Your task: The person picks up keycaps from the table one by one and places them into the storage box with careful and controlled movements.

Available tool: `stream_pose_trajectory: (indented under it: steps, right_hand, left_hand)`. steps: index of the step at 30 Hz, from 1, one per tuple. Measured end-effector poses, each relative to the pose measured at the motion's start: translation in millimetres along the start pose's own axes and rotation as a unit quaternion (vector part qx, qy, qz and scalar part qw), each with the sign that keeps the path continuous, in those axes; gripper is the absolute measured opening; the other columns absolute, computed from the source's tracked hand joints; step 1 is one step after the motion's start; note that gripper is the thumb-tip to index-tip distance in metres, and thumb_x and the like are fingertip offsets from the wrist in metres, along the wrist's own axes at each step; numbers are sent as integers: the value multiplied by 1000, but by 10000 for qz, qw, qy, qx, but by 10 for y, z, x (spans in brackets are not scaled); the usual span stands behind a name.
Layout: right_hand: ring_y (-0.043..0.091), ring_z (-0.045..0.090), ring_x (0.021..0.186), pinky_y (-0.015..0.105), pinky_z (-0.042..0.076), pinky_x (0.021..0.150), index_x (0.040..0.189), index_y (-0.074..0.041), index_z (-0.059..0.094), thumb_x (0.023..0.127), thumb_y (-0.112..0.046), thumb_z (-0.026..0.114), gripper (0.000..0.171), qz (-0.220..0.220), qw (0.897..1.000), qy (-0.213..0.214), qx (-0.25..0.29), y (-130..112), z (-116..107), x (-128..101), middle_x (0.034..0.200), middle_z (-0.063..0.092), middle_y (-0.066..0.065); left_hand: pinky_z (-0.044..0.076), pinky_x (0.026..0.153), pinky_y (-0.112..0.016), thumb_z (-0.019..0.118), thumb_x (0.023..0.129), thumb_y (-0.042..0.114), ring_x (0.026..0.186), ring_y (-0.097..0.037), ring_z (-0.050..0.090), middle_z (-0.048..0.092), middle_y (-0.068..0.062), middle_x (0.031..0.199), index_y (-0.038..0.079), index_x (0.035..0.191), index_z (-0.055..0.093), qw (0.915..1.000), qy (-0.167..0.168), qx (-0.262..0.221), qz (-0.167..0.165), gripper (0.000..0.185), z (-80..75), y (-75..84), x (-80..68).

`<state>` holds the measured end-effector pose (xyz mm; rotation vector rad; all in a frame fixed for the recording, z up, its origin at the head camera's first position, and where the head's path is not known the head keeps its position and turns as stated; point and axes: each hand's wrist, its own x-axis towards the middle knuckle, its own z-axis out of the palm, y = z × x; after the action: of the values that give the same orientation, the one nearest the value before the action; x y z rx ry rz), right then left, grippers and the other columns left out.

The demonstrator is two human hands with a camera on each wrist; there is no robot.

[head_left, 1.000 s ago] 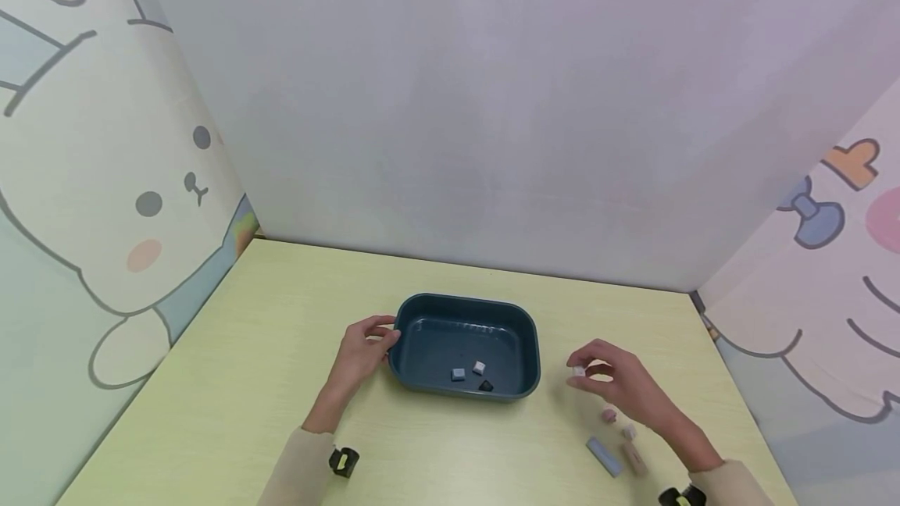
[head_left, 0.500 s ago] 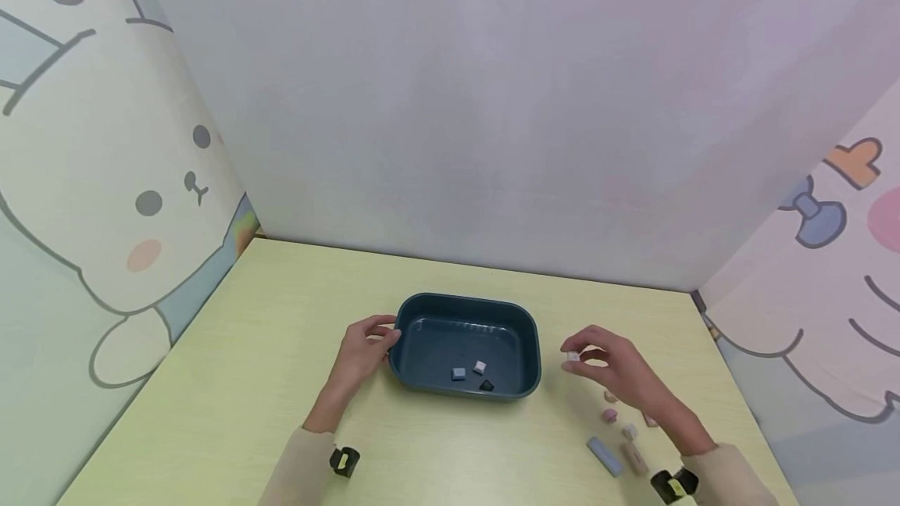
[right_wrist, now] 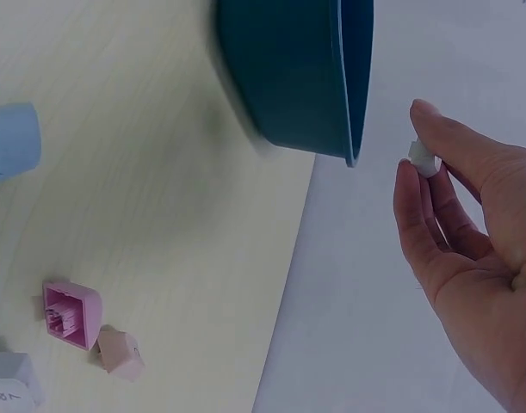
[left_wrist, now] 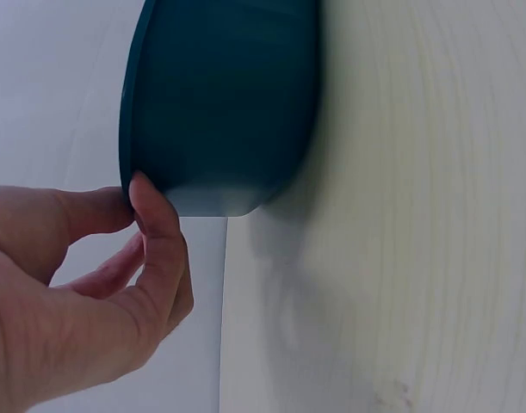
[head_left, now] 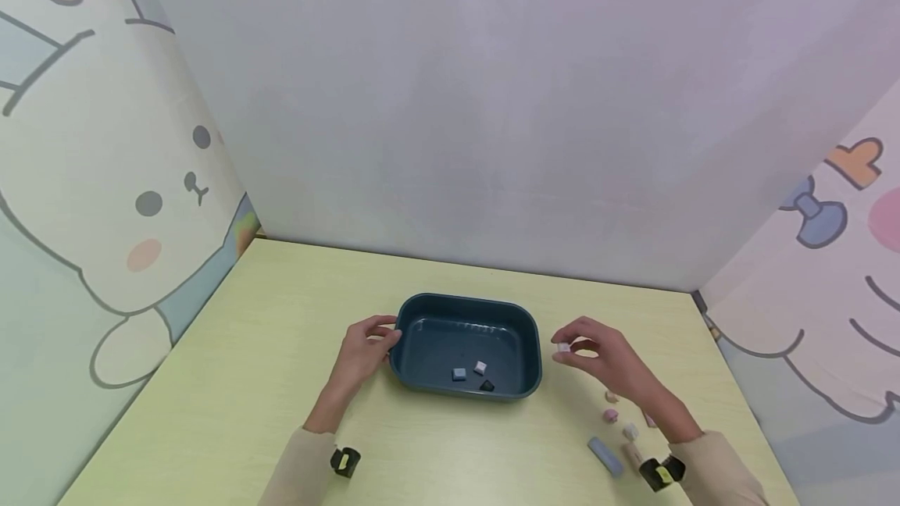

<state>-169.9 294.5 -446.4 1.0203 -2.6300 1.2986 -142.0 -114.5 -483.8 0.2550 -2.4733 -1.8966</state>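
Three keycaps (head_left: 473, 373) lie in the tray (head_left: 532, 350); loose ones (head_left: 619, 432) beside it.

open tabletop (head_left: 267, 350) left of tray (head_left: 464, 304), loose keycaps (head_left: 619, 424) cluttering right front corner

In the right wrist view the blue block (right_wrist: 9, 142) is cut off at the left edge, and a white keycap (right_wrist: 9, 389) at the bottom left corner. The tray (left_wrist: 219, 103) runs off the top, possibly blurred.
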Motion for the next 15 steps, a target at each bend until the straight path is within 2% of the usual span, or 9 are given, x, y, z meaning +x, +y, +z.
stream_pose_trajectory:
  steps: [6,11,15]
  right_hand:
    - [15,67,95,26,59,83,110,-19,72,86,-5,82,30,96,9998,-41,-145,10,15,57,106,68,1]
    - [18,67,96,26,58,84,111,-19,72,86,-5,82,30,155,9997,-102,-184,41,40,110,107,69,6]
    - [16,67,96,26,58,84,111,-15,73,86,-5,82,28,152,9995,-145,-220,60,68,152,107,70,7]
  left_hand:
    - [56,62,-29,70,97,8,78,-30,71,69,-15,98,-4,126,67,10000,-14,30,7,31,5,-11,3]
    - [55,62,-26,70,97,7,79,-31,70,69,-15,99,-3,126,67,10000,-16,21,-40,31,9,-9,13]
    - [54,61,-25,70,97,6,79,-31,70,69,-15,98,-3,126,67,10000,-11,-13,-57,31,8,-13,19]
